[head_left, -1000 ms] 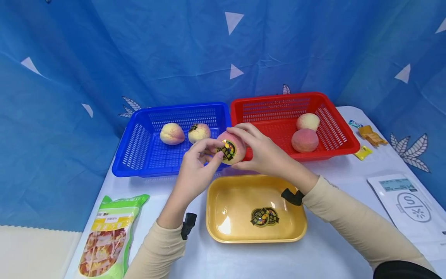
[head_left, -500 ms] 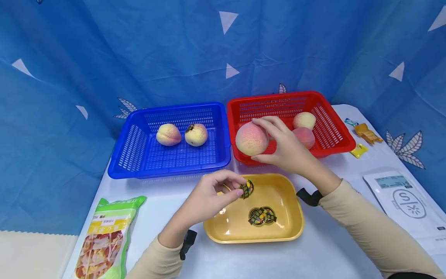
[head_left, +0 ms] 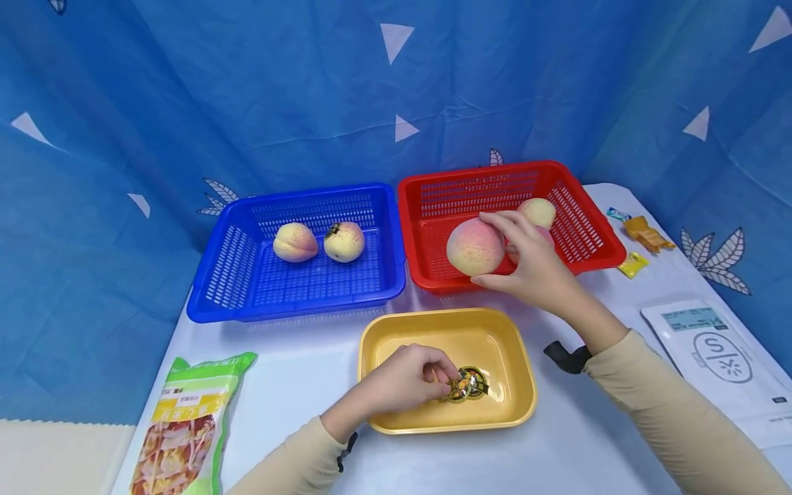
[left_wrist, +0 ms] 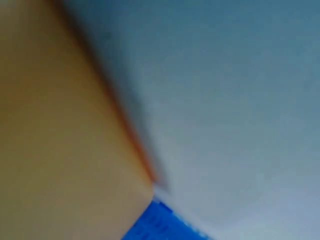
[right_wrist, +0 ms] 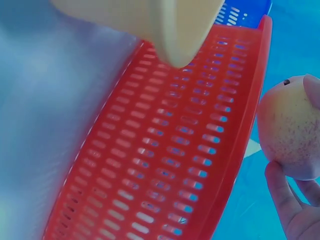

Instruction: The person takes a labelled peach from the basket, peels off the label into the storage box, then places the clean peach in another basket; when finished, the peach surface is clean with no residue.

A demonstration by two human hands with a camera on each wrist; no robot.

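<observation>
My right hand (head_left: 535,268) grips a pink-and-cream peach (head_left: 474,249) from its right side, above the front of the red basket (head_left: 430,237). In the right wrist view, fingertips (right_wrist: 282,192) press on the same peach (right_wrist: 290,132) beside the basket wall (right_wrist: 165,145). Inside the yellow tray (head_left: 510,378), my left hand (head_left: 405,378) pinches a black-and-gold sticker at its fingertips. Other round stickers (head_left: 476,385) lie there, partly covered by those fingers. The left wrist view is blurred and does not show the fingers.
Two peaches lie in the blue basket (head_left: 297,302) at left; one (head_left: 344,242) bears a sticker. More peaches (head_left: 537,213) sit in the red basket, partly behind my right hand. A green food packet (head_left: 185,426), a digital scale (head_left: 699,350) and small wrappers (head_left: 646,234) flank the workspace.
My hands have separated. The right has carried the peach rightward over the red basket, and its stickered side no longer shows. The left has brought a sticker down into the yellow tray.
</observation>
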